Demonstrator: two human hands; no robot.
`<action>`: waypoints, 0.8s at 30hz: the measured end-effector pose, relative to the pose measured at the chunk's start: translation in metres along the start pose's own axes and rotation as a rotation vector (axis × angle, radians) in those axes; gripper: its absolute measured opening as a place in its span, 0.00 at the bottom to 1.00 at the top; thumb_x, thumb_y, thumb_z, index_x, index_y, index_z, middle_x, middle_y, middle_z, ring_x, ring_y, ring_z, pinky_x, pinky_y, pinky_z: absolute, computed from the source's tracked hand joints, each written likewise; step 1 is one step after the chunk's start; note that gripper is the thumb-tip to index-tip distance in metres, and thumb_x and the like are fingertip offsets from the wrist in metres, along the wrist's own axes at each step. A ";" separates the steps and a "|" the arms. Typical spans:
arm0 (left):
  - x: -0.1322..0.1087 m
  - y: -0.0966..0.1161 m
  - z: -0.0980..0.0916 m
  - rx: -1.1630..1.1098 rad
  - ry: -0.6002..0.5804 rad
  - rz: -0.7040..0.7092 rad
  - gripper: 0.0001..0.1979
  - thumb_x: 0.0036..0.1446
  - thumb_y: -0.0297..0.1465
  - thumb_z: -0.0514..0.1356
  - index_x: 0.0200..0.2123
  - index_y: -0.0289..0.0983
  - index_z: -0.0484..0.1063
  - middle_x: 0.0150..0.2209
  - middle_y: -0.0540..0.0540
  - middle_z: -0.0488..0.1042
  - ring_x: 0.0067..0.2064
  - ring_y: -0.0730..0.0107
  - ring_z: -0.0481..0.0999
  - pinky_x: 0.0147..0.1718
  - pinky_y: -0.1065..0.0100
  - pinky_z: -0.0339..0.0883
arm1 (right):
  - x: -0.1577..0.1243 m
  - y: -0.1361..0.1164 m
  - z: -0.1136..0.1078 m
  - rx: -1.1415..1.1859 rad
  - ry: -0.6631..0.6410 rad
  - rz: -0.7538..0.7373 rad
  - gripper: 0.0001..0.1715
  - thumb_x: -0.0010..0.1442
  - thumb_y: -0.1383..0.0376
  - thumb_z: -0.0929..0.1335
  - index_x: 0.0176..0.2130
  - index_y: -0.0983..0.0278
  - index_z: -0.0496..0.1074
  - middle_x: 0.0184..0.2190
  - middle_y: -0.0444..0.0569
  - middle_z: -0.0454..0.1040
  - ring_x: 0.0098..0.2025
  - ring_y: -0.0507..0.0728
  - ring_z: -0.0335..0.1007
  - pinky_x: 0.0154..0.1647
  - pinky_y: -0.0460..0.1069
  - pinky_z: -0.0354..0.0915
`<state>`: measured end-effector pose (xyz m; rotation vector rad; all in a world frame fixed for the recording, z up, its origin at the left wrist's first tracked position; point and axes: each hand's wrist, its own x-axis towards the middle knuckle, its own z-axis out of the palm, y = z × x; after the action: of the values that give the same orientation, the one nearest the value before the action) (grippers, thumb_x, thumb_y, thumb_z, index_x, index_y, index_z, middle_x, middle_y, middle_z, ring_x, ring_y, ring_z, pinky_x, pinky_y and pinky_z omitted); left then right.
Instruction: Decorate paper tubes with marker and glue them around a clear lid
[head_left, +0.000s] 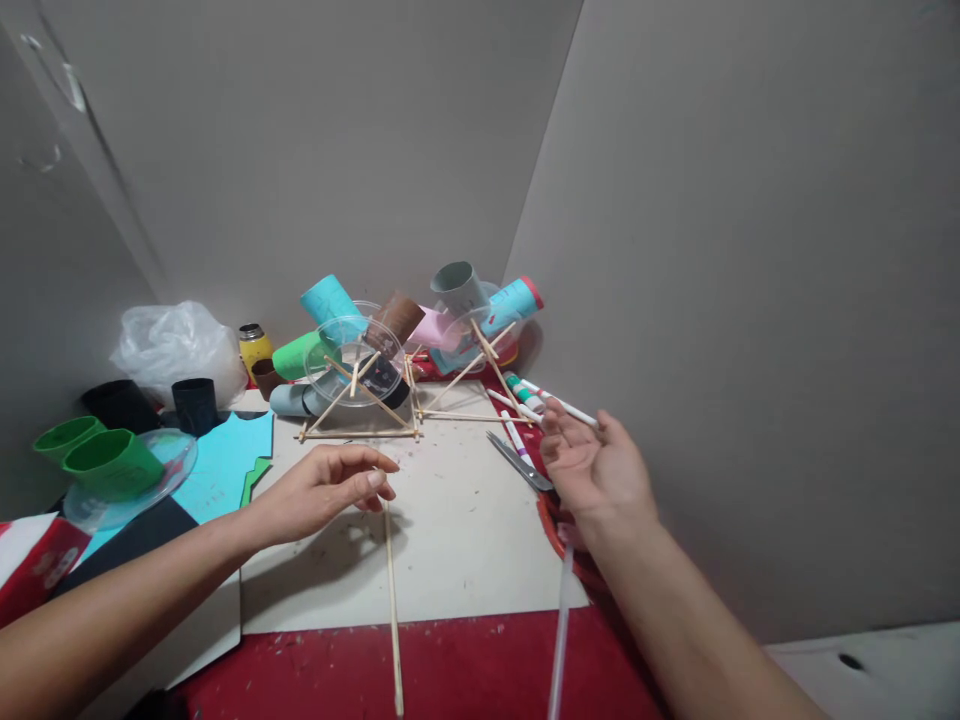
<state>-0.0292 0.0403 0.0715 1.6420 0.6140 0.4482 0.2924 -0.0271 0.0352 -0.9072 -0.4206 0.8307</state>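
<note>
My left hand (341,485) is above the pale board, thumb and index finger closed at the upper end of a thin wooden stick (393,620), which runs down toward me. The stick's top is hidden by the fingers. My right hand (600,470) is palm up on the right, fingers loosely curled and apart from the thumb. Behind its fingertips lies a thin white pen (559,400); I see no grip on it. Nearby are scissors (521,462) and a white marker with a purple band (516,437). Beyond stands a wheel model (356,360) of clear discs, coloured tubes and a stick frame.
A second wheel model (480,340) stands behind to the right. On the left are green foam cups (112,465), blue foam sheet (229,460), black cups (195,402), a plastic bag (180,350) and a yellow bottle (255,345). A translucent stick (561,635) leans over an orange rim (551,525). Grey walls close in behind.
</note>
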 end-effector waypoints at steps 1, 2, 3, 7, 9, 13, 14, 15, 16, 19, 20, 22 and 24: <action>0.001 0.001 0.000 -0.002 -0.011 0.006 0.20 0.63 0.44 0.66 0.48 0.34 0.77 0.40 0.42 0.83 0.37 0.70 0.79 0.41 0.67 0.73 | 0.003 -0.001 -0.001 -0.011 -0.005 0.022 0.16 0.67 0.56 0.63 0.33 0.63 0.73 0.30 0.48 0.78 0.25 0.50 0.73 0.19 0.41 0.69; 0.002 0.002 -0.001 -0.002 -0.022 0.011 0.20 0.63 0.44 0.66 0.48 0.34 0.77 0.40 0.42 0.83 0.37 0.70 0.79 0.42 0.67 0.73 | 0.004 0.000 -0.001 -0.026 -0.017 0.046 0.18 0.68 0.57 0.62 0.33 0.63 0.73 0.31 0.49 0.79 0.26 0.50 0.73 0.20 0.41 0.69; 0.002 0.002 -0.001 0.001 -0.029 0.016 0.19 0.63 0.44 0.66 0.48 0.34 0.77 0.40 0.43 0.83 0.37 0.70 0.79 0.42 0.67 0.73 | 0.003 0.001 0.002 -0.044 -0.036 0.068 0.17 0.68 0.58 0.62 0.33 0.64 0.74 0.31 0.50 0.79 0.26 0.50 0.73 0.20 0.41 0.69; 0.005 0.007 -0.003 0.018 -0.006 0.036 0.18 0.64 0.43 0.65 0.48 0.35 0.77 0.40 0.43 0.83 0.38 0.70 0.80 0.43 0.66 0.74 | -0.028 0.013 0.023 -0.151 -0.207 0.148 0.14 0.61 0.56 0.70 0.38 0.64 0.78 0.29 0.48 0.80 0.24 0.50 0.72 0.19 0.41 0.67; 0.006 0.010 -0.002 0.010 0.024 0.046 0.18 0.63 0.43 0.66 0.47 0.34 0.77 0.39 0.44 0.82 0.38 0.69 0.81 0.43 0.65 0.75 | -0.057 0.018 0.036 -0.228 -0.363 0.192 0.18 0.57 0.54 0.75 0.41 0.64 0.80 0.28 0.48 0.81 0.23 0.50 0.72 0.20 0.42 0.67; 0.012 0.018 0.000 -0.052 0.024 0.076 0.13 0.62 0.36 0.67 0.44 0.33 0.78 0.36 0.44 0.81 0.37 0.71 0.81 0.41 0.67 0.76 | -0.121 0.021 0.057 -0.572 -0.826 0.138 0.11 0.62 0.59 0.73 0.41 0.61 0.82 0.31 0.49 0.83 0.26 0.52 0.76 0.26 0.44 0.72; 0.014 0.019 -0.001 -0.068 0.027 0.077 0.10 0.63 0.34 0.66 0.43 0.33 0.77 0.35 0.45 0.81 0.35 0.72 0.80 0.39 0.68 0.75 | -0.133 0.022 0.061 -0.711 -0.967 -0.029 0.10 0.63 0.61 0.71 0.44 0.59 0.82 0.36 0.49 0.84 0.31 0.54 0.79 0.30 0.45 0.73; 0.017 0.019 -0.003 -0.081 0.029 0.073 0.07 0.65 0.31 0.64 0.43 0.33 0.77 0.35 0.45 0.81 0.35 0.74 0.80 0.39 0.69 0.75 | -0.144 0.024 0.065 -0.782 -1.086 -0.187 0.12 0.65 0.63 0.70 0.47 0.57 0.81 0.40 0.50 0.84 0.34 0.55 0.81 0.31 0.46 0.74; 0.020 0.019 -0.004 -0.090 0.024 0.072 0.06 0.66 0.29 0.63 0.42 0.33 0.77 0.34 0.45 0.80 0.34 0.74 0.80 0.39 0.70 0.75 | -0.153 0.027 0.069 -0.811 -1.193 -0.322 0.15 0.65 0.65 0.69 0.51 0.58 0.78 0.43 0.50 0.84 0.38 0.56 0.82 0.36 0.47 0.76; 0.025 0.016 -0.004 -0.097 0.015 0.078 0.04 0.66 0.28 0.62 0.42 0.33 0.76 0.34 0.46 0.79 0.34 0.74 0.79 0.38 0.70 0.74 | -0.170 0.044 0.084 -0.837 -1.480 -0.514 0.19 0.65 0.66 0.69 0.56 0.60 0.73 0.49 0.52 0.83 0.47 0.60 0.81 0.45 0.51 0.77; 0.026 0.015 -0.003 -0.104 0.007 0.077 0.04 0.66 0.27 0.62 0.41 0.33 0.76 0.33 0.47 0.79 0.34 0.74 0.79 0.38 0.70 0.75 | -0.174 0.052 0.089 -0.845 -1.526 -0.513 0.20 0.65 0.66 0.69 0.56 0.61 0.72 0.49 0.53 0.82 0.48 0.60 0.81 0.45 0.52 0.77; 0.027 0.013 -0.001 -0.113 -0.007 0.082 0.02 0.65 0.26 0.62 0.40 0.33 0.75 0.32 0.48 0.78 0.35 0.73 0.78 0.38 0.69 0.75 | -0.179 0.066 0.101 -0.860 -1.540 -0.475 0.21 0.64 0.66 0.69 0.57 0.61 0.71 0.50 0.53 0.81 0.48 0.60 0.80 0.45 0.53 0.76; 0.028 0.011 0.000 -0.121 -0.021 0.098 0.02 0.64 0.26 0.62 0.38 0.33 0.75 0.33 0.48 0.77 0.36 0.72 0.79 0.38 0.69 0.76 | -0.183 0.079 0.113 -0.868 -1.551 -0.439 0.24 0.63 0.66 0.69 0.58 0.62 0.70 0.52 0.54 0.80 0.50 0.61 0.78 0.49 0.54 0.75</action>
<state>-0.0058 0.0569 0.0809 1.5643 0.4832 0.5289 0.0707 -0.0842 0.0368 -0.7005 -2.3729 0.7935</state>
